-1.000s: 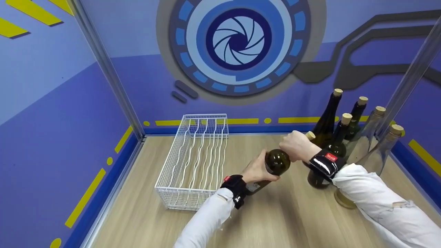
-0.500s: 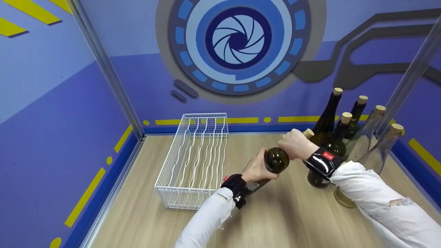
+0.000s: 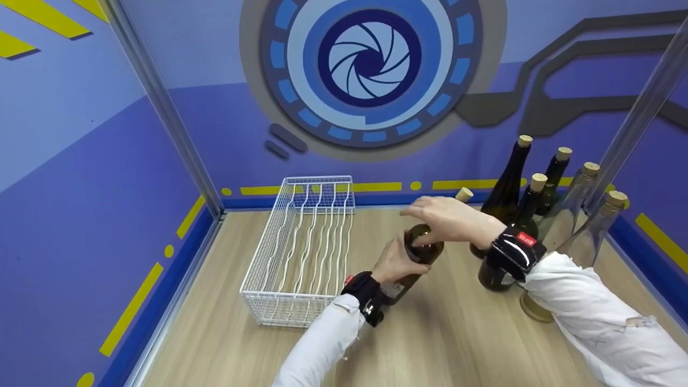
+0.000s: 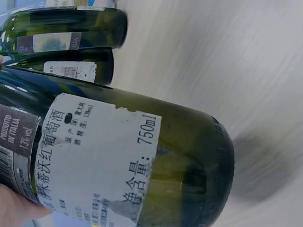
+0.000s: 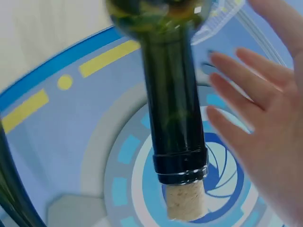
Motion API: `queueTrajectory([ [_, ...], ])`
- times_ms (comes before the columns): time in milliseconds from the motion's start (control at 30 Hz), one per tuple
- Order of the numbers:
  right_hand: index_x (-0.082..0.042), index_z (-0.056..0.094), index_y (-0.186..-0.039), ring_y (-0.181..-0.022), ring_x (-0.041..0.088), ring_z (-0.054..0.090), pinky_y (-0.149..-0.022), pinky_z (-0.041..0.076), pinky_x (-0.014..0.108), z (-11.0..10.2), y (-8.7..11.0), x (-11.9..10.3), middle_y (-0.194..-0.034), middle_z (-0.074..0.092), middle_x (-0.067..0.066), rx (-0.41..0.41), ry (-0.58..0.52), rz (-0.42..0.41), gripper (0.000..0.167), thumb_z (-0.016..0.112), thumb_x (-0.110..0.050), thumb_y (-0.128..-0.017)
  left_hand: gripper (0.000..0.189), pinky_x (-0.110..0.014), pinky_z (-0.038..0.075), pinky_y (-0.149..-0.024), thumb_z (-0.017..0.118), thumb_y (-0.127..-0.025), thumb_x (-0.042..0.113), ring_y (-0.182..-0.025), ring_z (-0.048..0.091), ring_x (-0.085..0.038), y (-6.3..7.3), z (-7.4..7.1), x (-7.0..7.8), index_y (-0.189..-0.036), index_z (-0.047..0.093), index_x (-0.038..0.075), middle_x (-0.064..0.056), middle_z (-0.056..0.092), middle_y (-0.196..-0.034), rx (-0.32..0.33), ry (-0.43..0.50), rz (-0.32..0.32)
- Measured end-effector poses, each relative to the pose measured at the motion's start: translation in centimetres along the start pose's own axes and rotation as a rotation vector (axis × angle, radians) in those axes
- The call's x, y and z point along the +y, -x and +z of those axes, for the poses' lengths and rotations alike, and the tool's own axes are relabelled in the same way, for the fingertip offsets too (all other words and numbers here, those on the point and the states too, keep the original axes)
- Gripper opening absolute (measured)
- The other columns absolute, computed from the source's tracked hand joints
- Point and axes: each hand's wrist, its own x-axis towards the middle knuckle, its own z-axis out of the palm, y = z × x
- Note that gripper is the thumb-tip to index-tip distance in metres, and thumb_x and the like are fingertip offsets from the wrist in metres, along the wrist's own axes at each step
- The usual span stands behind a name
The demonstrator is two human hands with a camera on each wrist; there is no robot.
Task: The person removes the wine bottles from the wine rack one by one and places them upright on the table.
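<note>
My left hand (image 3: 395,262) grips a dark green wine bottle (image 3: 413,280) around its body, above the wooden tabletop. The bottle is tilted, with its corked neck pointing away to the back right. A torn white label (image 4: 99,151) with "750ml" faces the left wrist camera. My right hand (image 3: 454,219) is beside the bottle's neck, overlapping the shoulder in the head view. Its fingers (image 5: 246,90) are spread and extended, apart from the neck in the right wrist view. The cork (image 5: 185,202) sits in the bottle's mouth.
A white wire rack (image 3: 298,309) with wavy bars stands left of the hands. Several corked bottles stand upright at the right, among them a dark bottle (image 3: 508,180) and a clear bottle (image 3: 591,231). Panel walls enclose the wooden table (image 3: 430,344).
My right hand has let go of the bottle's neck, opened its fingers and shifted left over it. The bottle's neck has swung slightly left and upward, still in my left hand.
</note>
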Motion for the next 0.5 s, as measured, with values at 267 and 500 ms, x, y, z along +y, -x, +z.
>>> queueTrajectory([
  [267, -0.005, 0.056, -0.119, -0.105, 0.021, 0.05, -0.086, 0.04, 0.034, -1.1, -0.1, 0.3, -0.114, 0.057, 0.007, 0.45, -0.26, -0.094, 0.047, 0.073, -0.016, -0.077, 0.076, -0.027, 0.042, -0.078, 0.082, -0.061, 0.027, -0.095, 0.051, -0.011, 0.0, 0.1, 0.3, -0.119, 0.037, 0.008, -0.002, 0.053, -0.11, 0.156, 0.091, -0.12],
  [500, 0.004, 0.058, -0.109, -0.092, 0.029, 0.056, -0.085, 0.041, 0.034, -2.9, 0.4, -1.8, -0.103, 0.059, 0.016, 0.817, -0.492, 0.011, 0.035, 0.067, 0.008, -0.075, 0.085, -0.032, 0.041, -0.081, 0.081, -0.06, 0.033, -0.099, 0.051, -0.015, 0.2, 0.4, 0.7, -0.126, 0.035, 0.007, -0.004, 0.053, -0.112, 0.289, 0.222, -0.21],
])
